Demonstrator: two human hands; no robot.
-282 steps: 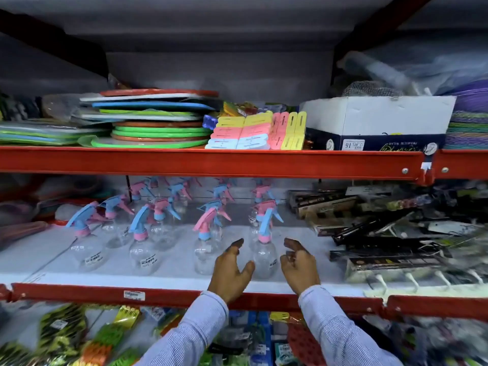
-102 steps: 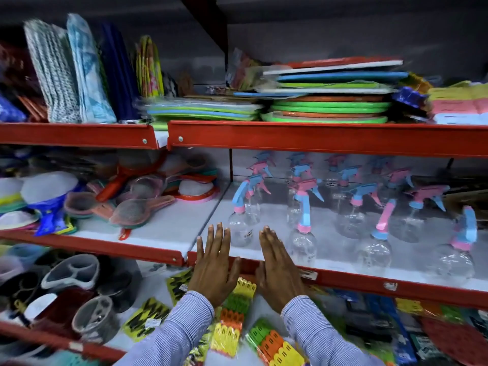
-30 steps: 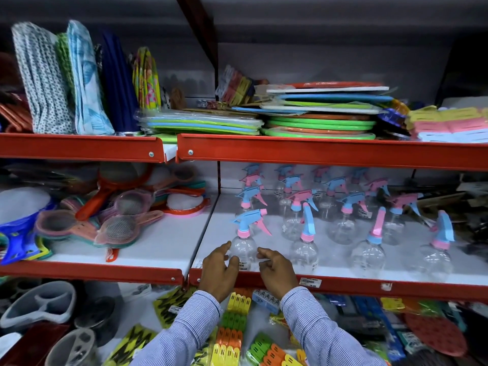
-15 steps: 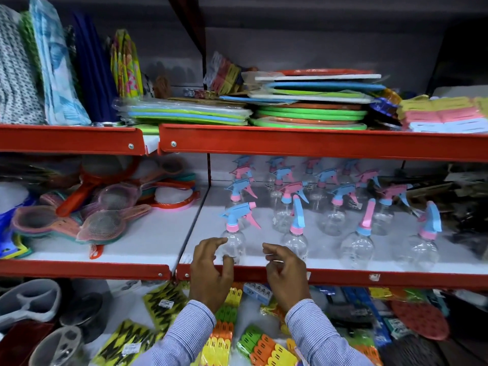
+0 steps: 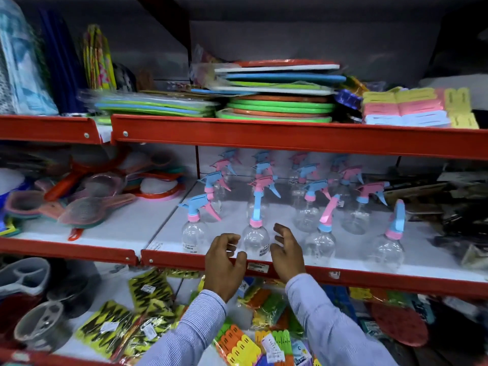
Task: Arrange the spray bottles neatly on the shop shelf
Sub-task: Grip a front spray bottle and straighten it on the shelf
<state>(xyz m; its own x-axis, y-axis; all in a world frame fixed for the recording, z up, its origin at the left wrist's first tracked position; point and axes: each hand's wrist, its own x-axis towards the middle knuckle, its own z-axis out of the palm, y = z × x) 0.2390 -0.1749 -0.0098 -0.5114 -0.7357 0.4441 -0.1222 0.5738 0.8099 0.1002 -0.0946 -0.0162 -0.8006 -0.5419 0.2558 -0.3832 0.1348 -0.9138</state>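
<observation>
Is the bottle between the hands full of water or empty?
Empty, it seems: the spray bottle between the left hand and right hand is clear, with no waterline.

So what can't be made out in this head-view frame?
- Back-row spray bottles: blurred, partly under the red upper shelf rail.
- Price stickers: too small to read.
- Dark goods at right: blurred, edge-cut.
- Left hand, right hand: contact with front bottle unclear.
</observation>
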